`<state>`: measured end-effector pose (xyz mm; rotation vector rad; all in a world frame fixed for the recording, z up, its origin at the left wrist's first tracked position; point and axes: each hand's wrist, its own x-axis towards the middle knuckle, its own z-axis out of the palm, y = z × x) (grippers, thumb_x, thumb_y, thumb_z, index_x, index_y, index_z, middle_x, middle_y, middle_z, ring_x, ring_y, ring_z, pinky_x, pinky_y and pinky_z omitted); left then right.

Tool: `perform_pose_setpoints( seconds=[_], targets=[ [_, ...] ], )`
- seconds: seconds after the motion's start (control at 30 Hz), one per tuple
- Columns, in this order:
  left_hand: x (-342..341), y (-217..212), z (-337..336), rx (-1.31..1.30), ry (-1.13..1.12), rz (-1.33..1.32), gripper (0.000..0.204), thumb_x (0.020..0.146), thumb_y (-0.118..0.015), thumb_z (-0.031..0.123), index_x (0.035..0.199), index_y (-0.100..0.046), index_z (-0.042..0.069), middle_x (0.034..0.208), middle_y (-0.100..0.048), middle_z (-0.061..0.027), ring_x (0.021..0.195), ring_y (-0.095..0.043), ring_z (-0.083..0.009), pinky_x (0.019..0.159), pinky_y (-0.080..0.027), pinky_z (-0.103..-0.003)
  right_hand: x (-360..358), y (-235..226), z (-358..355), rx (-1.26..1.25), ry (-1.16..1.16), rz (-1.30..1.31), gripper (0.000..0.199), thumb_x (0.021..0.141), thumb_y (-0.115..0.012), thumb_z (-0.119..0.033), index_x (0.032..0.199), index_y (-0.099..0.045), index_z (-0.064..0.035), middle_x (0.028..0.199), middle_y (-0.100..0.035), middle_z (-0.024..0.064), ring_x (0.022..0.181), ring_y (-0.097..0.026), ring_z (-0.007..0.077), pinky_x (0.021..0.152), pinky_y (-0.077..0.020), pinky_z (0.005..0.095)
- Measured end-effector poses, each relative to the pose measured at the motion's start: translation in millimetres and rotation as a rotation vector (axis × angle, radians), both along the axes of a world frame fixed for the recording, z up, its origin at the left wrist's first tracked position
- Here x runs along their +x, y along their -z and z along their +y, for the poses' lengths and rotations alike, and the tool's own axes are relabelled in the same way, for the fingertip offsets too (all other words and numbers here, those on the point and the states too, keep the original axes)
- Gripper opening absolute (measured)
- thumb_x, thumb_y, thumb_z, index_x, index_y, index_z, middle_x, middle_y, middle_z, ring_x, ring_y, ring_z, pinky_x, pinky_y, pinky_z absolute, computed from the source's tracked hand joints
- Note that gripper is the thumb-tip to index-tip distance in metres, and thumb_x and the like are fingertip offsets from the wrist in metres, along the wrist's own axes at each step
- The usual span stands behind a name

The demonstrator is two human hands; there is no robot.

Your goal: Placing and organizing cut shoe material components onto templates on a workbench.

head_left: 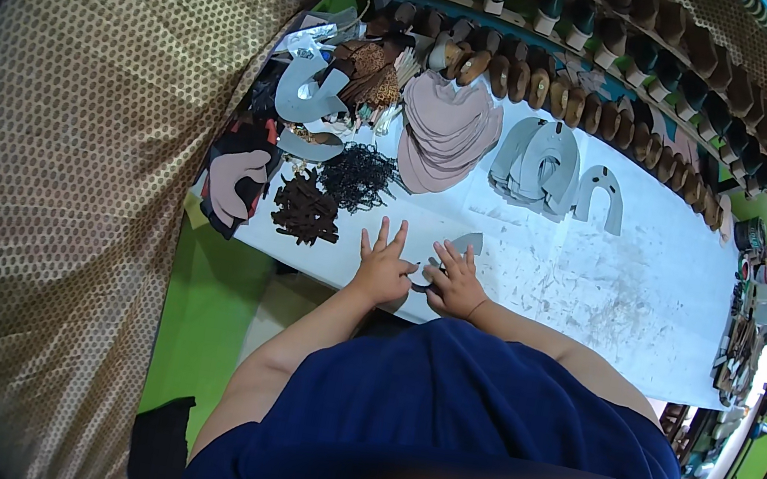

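At the near edge of the white table, my left hand (384, 267) lies with its fingers spread and its thumb stretched toward the right hand. My right hand (457, 282) rests palm down, fingers apart, on a grey curved shoe-upper piece (470, 241). One grey end of that piece shows beyond the fingers; the rest is mostly covered. A short dark edge or strip (419, 288) shows between the two thumbs, too small to name. Close to my left hand are a heap of dark brown strips (305, 208) and a tangle of black cords (356, 176).
Stacks of pink cut pieces (447, 133) and grey U-shaped pieces (538, 164) lie farther back, with a single grey U-shaped piece (601, 197) beside them. Rows of shoe lasts (569, 103) line the back. A patterned curtain (105, 142) hangs at left.
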<state>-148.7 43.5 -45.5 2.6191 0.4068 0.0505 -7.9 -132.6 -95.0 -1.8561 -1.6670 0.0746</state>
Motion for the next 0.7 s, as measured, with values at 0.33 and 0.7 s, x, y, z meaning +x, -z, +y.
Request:
perform_pose_setpoints(
  seconds=[0.33, 0.7],
  targets=[
    [34.0, -1.2, 6.0, -0.015, -0.100, 0.195, 0.013, 0.074, -0.075, 0.032, 0.078, -0.079, 0.021, 0.163, -0.022, -0.0201, 0.150, -0.003, -0.0500, 0.111, 0.001, -0.073, 0.1, -4.6, 0.6, -0.156, -0.028, -0.068, 0.028, 0.075, -0.065, -0.027, 0.100, -0.061, -0.0141, 0.152, -0.037, 0.0173, 0.146, -0.028, 0.0392, 0.112, -0.0108, 0.0739],
    [44.3, -14.3, 11.4, -0.007, -0.164, 0.293, 0.010, 0.075, -0.075, 0.031, 0.080, -0.079, 0.023, 0.164, -0.024, -0.0104, 0.153, -0.009, -0.0379, 0.114, 0.000, -0.070, -0.6, 1.7, -0.9, -0.119, 0.029, -0.048, 0.070, 0.076, -0.069, -0.033, 0.142, -0.049, -0.0181, 0.157, -0.032, 0.0169, 0.147, -0.026, 0.0377, 0.115, -0.0067, 0.0686]
  ],
)
